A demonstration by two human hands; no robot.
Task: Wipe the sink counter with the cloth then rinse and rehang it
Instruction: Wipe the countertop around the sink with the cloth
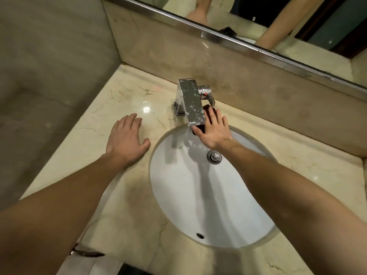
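Head view, right hand [215, 132] spread flat on cloth [208, 108], left hand [125, 137] spread on counter [119, 92]

Boxy chrome faucet [191, 100] overhangs white oval basin [218, 205] rear, beige marble table [123, 92] open at far left, marble backsplash [248, 92] close behind

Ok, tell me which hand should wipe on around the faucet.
Right. The right hand presses flat on the cloth beside the faucet; the left hand rests bare on the counter.
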